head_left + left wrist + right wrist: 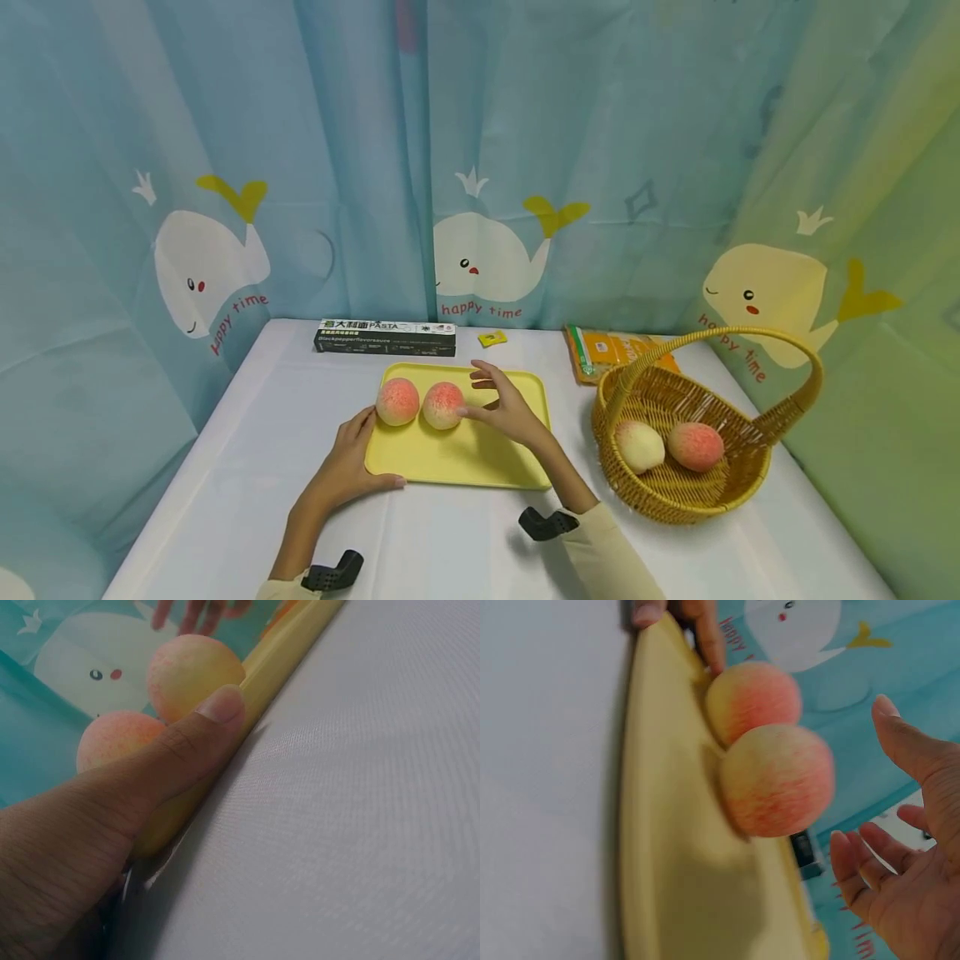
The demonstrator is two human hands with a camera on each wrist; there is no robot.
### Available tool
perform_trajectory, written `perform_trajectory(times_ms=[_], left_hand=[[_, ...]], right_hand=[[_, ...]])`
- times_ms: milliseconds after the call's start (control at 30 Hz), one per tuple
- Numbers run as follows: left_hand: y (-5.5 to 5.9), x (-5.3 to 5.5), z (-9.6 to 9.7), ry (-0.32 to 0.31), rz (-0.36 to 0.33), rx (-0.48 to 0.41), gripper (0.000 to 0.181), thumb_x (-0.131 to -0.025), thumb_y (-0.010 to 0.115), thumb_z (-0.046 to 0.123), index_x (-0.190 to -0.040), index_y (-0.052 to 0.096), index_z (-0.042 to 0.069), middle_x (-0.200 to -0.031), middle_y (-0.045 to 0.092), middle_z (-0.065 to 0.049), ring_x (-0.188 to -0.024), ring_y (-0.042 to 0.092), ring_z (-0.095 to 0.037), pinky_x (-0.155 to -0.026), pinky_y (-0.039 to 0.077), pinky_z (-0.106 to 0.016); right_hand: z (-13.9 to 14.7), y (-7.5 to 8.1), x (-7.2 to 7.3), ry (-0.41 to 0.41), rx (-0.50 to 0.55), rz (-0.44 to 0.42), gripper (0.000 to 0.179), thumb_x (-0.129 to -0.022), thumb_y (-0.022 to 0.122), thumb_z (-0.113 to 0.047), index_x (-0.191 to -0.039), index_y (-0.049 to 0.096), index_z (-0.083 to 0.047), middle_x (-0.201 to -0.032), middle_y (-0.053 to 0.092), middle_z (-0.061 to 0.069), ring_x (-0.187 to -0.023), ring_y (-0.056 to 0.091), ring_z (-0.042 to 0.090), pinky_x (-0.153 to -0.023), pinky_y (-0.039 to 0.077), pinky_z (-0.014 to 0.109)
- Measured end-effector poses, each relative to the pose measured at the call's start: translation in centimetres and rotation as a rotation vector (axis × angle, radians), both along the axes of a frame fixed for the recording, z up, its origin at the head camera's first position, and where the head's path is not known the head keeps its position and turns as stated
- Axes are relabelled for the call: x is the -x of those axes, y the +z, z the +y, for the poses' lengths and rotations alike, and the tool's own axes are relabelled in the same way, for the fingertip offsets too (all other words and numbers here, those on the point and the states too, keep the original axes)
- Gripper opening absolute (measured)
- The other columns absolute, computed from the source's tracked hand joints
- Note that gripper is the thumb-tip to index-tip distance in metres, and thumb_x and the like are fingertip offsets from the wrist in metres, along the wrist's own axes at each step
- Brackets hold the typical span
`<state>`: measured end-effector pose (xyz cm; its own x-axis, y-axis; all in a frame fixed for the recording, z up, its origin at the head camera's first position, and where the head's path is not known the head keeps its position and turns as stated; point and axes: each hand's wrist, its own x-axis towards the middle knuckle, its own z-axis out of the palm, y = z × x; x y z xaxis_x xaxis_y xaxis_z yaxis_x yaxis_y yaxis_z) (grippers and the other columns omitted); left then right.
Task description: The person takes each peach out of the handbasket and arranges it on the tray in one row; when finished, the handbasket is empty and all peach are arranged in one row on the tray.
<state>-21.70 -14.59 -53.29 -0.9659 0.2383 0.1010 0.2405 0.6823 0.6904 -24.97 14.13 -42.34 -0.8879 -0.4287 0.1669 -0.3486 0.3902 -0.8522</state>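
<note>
Two pink-and-cream peaches sit side by side at the left of a yellow tray (pixel 465 462): a left peach (pixel 397 402) and a right peach (pixel 443 406). My left hand (pixel 347 467) holds the tray's near left corner, thumb along the front rim and fingers at the left side. Over the tray, just right of the right peach, is my right hand (pixel 506 408). Its thumb and fingers are spread with nothing between them; the right wrist view shows this hand (pixel 907 877) apart from the nearer peach (pixel 776 780).
To the right stands a wicker basket (pixel 611 475) with a tall handle, holding a pale peach (pixel 639 447) and a pinker one (pixel 696 447). Behind the tray lie a pasta box (pixel 384 338), a small yellow packet (pixel 492 338) and an orange bag (pixel 600 350). A whale-print curtain hangs around the table.
</note>
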Motion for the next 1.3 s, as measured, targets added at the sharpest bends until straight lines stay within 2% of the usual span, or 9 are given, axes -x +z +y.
perform_trajectory(times_ms=[133,267,367,500,733,900,1067,1200,1300], left_hand=[[0.2,0.0,-0.1,-0.002,0.005,-0.001,0.131,-0.06,0.08,0.07,-0.157,0.017,0.006,-0.161,0.018,-0.013,-0.143,0.022,-0.033,-0.11,0.035,-0.058],[0.1,-0.1,0.0,-0.004,0.001,-0.007,0.131,-0.061,0.081,0.068,-0.157,0.017,0.006,-0.161,0.019,-0.013,-0.143,0.022,-0.033,-0.11,0.034,-0.058],[0.0,-0.1,0.1,-0.009,-0.013,-0.009,0.131,-0.061,0.081,0.068,-0.157,0.017,0.006,-0.161,0.018,-0.013,-0.144,0.02,-0.034,-0.111,0.033,-0.059],[-0.1,-0.1,0.2,-0.015,-0.021,-0.01,0.13,-0.061,0.08,0.068,-0.157,0.016,0.008,-0.161,0.019,-0.013,-0.145,0.019,-0.034,-0.111,0.032,-0.06],[0.0,0.0,0.0,-0.009,-0.004,0.001,0.13,-0.061,0.081,0.067,-0.157,0.017,0.007,-0.16,0.02,-0.014,-0.144,0.021,-0.034,-0.111,0.033,-0.059],[0.0,0.0,0.0,-0.007,-0.008,-0.003,0.13,-0.061,0.081,0.067,-0.157,0.017,0.007,-0.161,0.019,-0.013,-0.144,0.021,-0.034,-0.111,0.033,-0.06],[0.0,0.0,0.0,-0.007,-0.007,-0.003,0.13,-0.061,0.081,0.068,-0.157,0.017,0.007,-0.161,0.019,-0.014,-0.144,0.021,-0.035,-0.11,0.033,-0.06],[0.0,0.0,-0.1,-0.003,-0.003,0.001,0.13,-0.061,0.081,0.068,-0.157,0.017,0.007,-0.161,0.019,-0.014,-0.144,0.021,-0.034,-0.111,0.033,-0.059],[0.0,0.0,0.0,-0.002,-0.006,0.003,0.131,-0.061,0.081,0.068,-0.157,0.017,0.006,-0.161,0.018,-0.014,-0.144,0.021,-0.034,-0.111,0.033,-0.059]], right_hand=[[0.5,1.6,-1.1,0.028,0.001,0.058,0.07,-0.087,0.073,-0.008,-0.147,0.037,0.001,-0.137,0.049,0.027,-0.127,0.048,0.048,-0.088,0.052,0.055],[1.6,1.5,-1.3,0.07,0.007,0.104,0.064,-0.086,0.073,-0.006,-0.143,0.043,-0.001,-0.136,0.052,0.023,-0.126,0.05,0.044,-0.087,0.051,0.058],[2.7,1.3,-1.4,0.111,0.004,0.155,0.057,-0.086,0.073,-0.004,-0.138,0.05,-0.003,-0.134,0.055,0.019,-0.122,0.053,0.039,-0.085,0.053,0.053],[4.4,2.4,-2.4,0.178,0.001,0.187,0.047,-0.086,0.073,-0.007,-0.13,0.057,-0.008,-0.128,0.061,0.011,-0.116,0.058,0.031,-0.084,0.055,0.044],[7.7,4.8,-4.1,0.298,-0.005,0.157,0.045,-0.088,0.07,-0.004,-0.131,0.057,-0.011,-0.121,0.064,0.008,-0.11,0.061,0.024,-0.089,0.053,0.037],[10.8,5.7,-5.0,0.315,-0.006,0.116,0.047,-0.087,0.068,0.002,-0.131,0.057,-0.009,-0.121,0.064,0.007,-0.111,0.061,0.019,-0.091,0.053,0.033],[14.4,6.2,-5.8,0.338,0.028,0.05,0.044,-0.089,0.062,0.008,-0.132,0.053,0.002,-0.124,0.059,0.02,-0.113,0.06,0.02,-0.091,0.053,0.031],[16.9,7.0,-6.4,0.32,0.009,-0.001,0.041,-0.09,0.059,0.01,-0.131,0.053,0.005,-0.127,0.059,0.021,-0.113,0.061,0.016,-0.091,0.053,0.03],[18.7,7.2,-6.4,0.332,0.002,0.037,0.041,-0.09,0.056,0.014,-0.13,0.052,0.009,-0.125,0.059,0.021,-0.113,0.06,0.017,-0.09,0.053,0.032]])
